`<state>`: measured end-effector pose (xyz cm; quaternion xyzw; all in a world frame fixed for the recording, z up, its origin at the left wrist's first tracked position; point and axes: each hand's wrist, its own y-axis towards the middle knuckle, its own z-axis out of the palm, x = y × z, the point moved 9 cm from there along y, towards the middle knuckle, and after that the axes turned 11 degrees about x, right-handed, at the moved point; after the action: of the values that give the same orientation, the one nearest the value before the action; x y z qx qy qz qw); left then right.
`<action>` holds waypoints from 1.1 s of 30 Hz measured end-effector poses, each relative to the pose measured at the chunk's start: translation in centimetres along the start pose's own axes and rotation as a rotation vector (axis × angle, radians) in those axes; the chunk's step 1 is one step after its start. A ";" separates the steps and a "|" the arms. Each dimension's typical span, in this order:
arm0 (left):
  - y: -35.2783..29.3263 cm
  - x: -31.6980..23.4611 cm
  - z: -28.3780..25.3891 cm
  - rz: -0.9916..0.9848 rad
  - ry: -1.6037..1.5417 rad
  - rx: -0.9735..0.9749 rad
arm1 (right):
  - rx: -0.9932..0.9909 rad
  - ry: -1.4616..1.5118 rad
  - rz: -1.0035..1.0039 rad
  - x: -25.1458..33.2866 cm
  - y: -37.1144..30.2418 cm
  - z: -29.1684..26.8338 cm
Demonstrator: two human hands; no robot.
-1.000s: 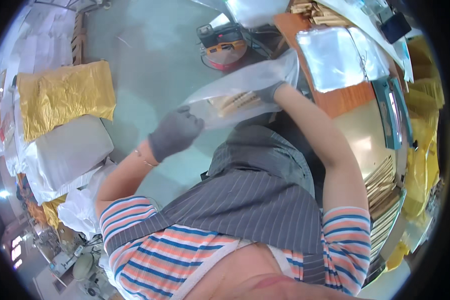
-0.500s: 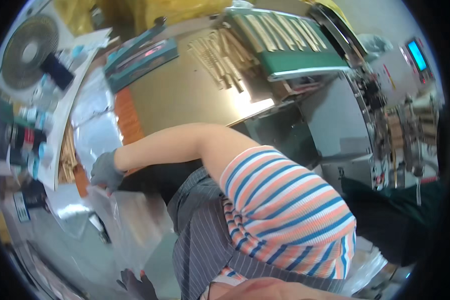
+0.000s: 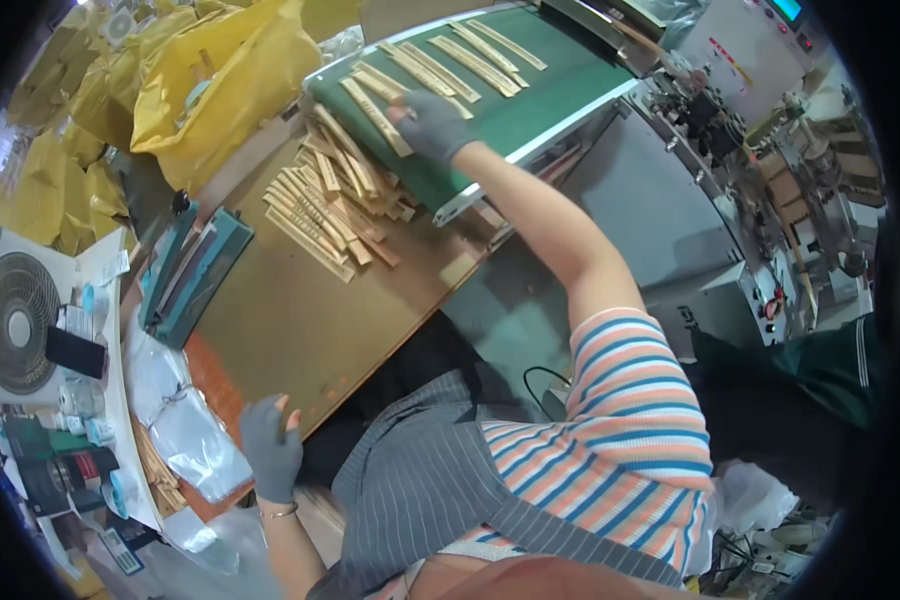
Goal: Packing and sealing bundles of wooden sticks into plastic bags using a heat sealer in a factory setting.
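While my left hand [image 3: 272, 450] hangs loosely open, clear bags [image 3: 205, 445] just left of its fingers, I can't tell if my right hand [image 3: 433, 127] grips the pale slat [image 3: 375, 117] beside its fingertips, which looks light, stiff, snappable, best pinched mid-length.

Two gloved hands [image 3: 273, 450] [image 3: 434, 128] (one fan [image 3: 20, 325])

Tan strips [image 3: 473, 66], flat, on green belt [image 3: 555, 90]
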<state>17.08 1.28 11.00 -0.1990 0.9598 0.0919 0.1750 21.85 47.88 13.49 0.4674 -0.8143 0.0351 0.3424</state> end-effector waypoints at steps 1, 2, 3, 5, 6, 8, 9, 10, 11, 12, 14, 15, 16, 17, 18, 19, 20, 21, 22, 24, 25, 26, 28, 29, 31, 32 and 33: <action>1.9 -1.5 0.4 0.116 0.027 0.014 | -0.115 -0.133 0.021 -3.2 1.1 -1.5; 3.2 -1.9 0.7 0.119 0.025 0.048 | -0.186 -0.207 0.136 -5.6 1.8 -3.1; 4.2 -2.0 0.9 0.117 0.027 0.050 | -0.149 -0.295 0.157 -8.5 3.5 -4.6; 5.4 -2.0 1.4 0.138 0.032 0.092 | -0.329 -0.436 0.244 -12.5 4.7 -7.9; 5.6 -1.7 1.3 0.122 0.037 0.088 | -0.309 -0.402 0.393 -14.9 5.3 -9.5; 6.3 -0.7 1.9 0.055 -0.007 0.163 | -0.333 -0.537 0.522 -21.4 6.4 -11.9; 6.2 -0.2 1.9 0.032 -0.002 0.154 | -0.323 -0.527 0.502 -21.9 7.2 -11.7; 5.8 0.7 2.2 -0.041 -0.035 0.177 | -0.229 -0.401 0.617 -22.9 7.3 -11.0; 5.5 1.6 2.6 -0.111 -0.070 0.201 | -0.130 -0.277 0.732 -24.0 7.5 -9.8; 5.5 2.1 3.0 -0.129 -0.072 0.198 | 0.017 -0.190 0.660 -23.4 8.8 -7.6; 6.6 4.9 4.6 -0.303 -0.399 0.152 | 0.135 -0.219 0.224 -18.3 10.9 -2.8; 7.7 5.8 5.2 -0.370 -0.477 0.102 | 0.263 -0.306 0.163 -13.7 10.5 0.4; 9.5 6.4 5.5 -0.433 -0.554 0.051 | 0.218 -0.361 0.068 -9.2 9.0 2.2; 12.2 5.9 5.4 -0.425 -0.608 0.009 | 0.273 -0.342 0.003 -4.9 7.5 4.1; 14.3 6.6 6.3 -0.504 -0.647 -0.027 | 0.212 -0.421 -0.095 -2.5 6.3 6.3; 16.0 7.8 7.0 -0.491 -0.601 -0.072 | 0.337 -0.385 -0.082 1.8 5.0 8.2; 18.6 9.1 9.1 -0.552 -0.804 -0.153 | 0.328 -0.495 -0.145 3.8 4.1 10.8; 20.5 11.2 11.1 -0.637 -0.709 -0.144 | 0.369 -0.350 -0.149 6.5 3.4 12.9; 22.7 10.4 11.9 -0.652 -0.768 -0.114 | 0.278 -0.346 -0.093 6.1 3.8 14.9; 24.2 9.3 12.6 -0.727 -0.687 -0.196 | 0.271 -0.310 0.137 4.2 5.8 16.6; 24.6 8.6 13.0 -0.752 -0.554 -0.285 | 0.238 -0.053 0.219 0.2 6.4 17.0; 24.4 8.4 13.5 -0.736 -0.535 -0.308 | 0.373 -0.025 0.364 -1.7 6.1 18.2; 23.5 8.1 13.6 -0.729 -0.566 -0.337 | 0.518 -0.004 0.509 -2.5 4.7 19.8; 22.9 8.4 13.1 -0.742 -0.569 -0.339 | 0.499 -0.122 0.492 -1.9 4.3 19.9; 22.5 9.2 13.2 -0.714 -0.799 -0.296 | 0.492 -0.243 0.468 -0.6 3.3 20.2; 22.2 10.1 13.1 -0.726 -0.842 -0.317 | 0.418 -0.183 0.447 0.2 3.3 19.6; 21.8 11.1 12.9 -0.743 -0.844 -0.330 | 0.345 -0.121 0.426 0.9 3.4 18.7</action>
<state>2.36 20.24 -2.69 -0.4929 0.6459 0.2441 0.5294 9.03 42.12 0.62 0.3384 -0.8951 0.2165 0.1933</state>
